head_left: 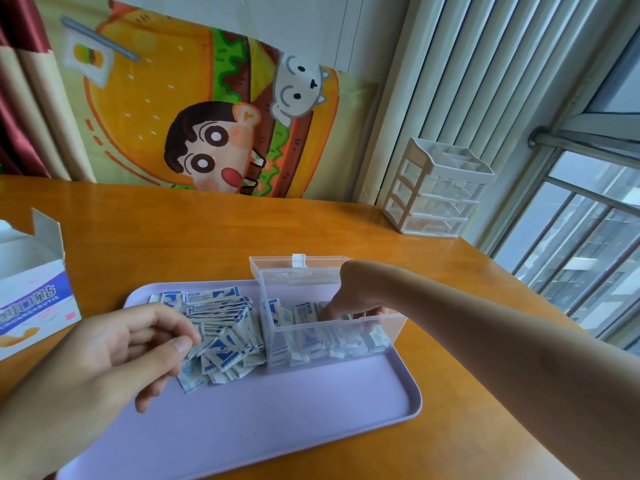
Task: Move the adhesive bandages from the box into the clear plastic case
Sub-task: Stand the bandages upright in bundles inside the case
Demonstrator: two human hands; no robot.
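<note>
At the left edge of the desk [145,230] the bandage box [33,292] stands with its top flaps up, just off the lilac tray's [277,410] left end. My left hand [114,351] hangs over the near left part of the tray with its fingers loosely curled; the thumb and forefinger tips meet at the edge of the loose pile, but I cannot tell whether they pinch a wrapper. That pile of adhesive bandages [221,327], white wrappers with blue print, lies heaped on the tray's far half, its right side up against the clear plastic case [391,327]. The case stands on the far right part of the tray, its hinged lid [298,263] thrown back toward the wall. More bandages [311,341] already stand and lean inside it, seen through the front wall. My right hand [349,299] reaches down into the case from the right, fingers curled among the wrappers, gripping some of them. Beyond, at the far right corner of the desk by the window, sits a small white drawer organiser [436,192].
</note>
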